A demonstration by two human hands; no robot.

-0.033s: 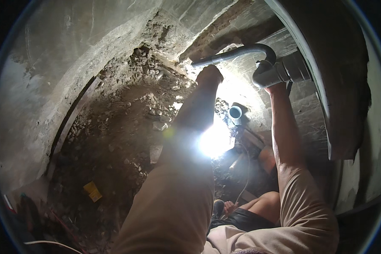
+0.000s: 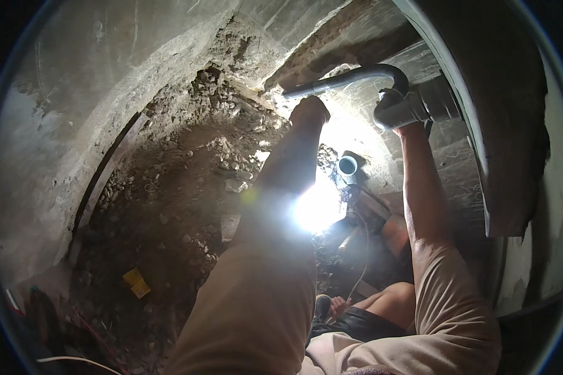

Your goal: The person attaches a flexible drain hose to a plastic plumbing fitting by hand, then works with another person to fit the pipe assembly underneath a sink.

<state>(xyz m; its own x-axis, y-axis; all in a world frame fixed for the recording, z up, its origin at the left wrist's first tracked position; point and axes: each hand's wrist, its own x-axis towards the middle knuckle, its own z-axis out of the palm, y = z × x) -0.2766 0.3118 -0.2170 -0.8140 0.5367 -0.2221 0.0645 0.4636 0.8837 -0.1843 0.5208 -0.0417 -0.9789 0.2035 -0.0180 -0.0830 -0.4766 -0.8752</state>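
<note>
A grey corrugated hose [image 2: 353, 76] runs along the wall and bends down into a grey pipe elbow [image 2: 401, 112]. My left hand [image 2: 309, 112] is closed at the hose's left end, with the fingers partly hidden. Under the elbow, my right hand [image 2: 408, 129] grips it from below; its fingers are mostly out of sight behind the pipe. A wider grey pipe collar [image 2: 438, 100] joins the elbow on the right.
A bright lamp [image 2: 319, 209] glares below my left forearm. Near it an open grey pipe end [image 2: 347, 165] sticks up. Rubble and soil [image 2: 169, 206] cover the ground, with a yellow packet [image 2: 136, 283] on it. A large curved grey edge [image 2: 463, 94] overhangs the right side.
</note>
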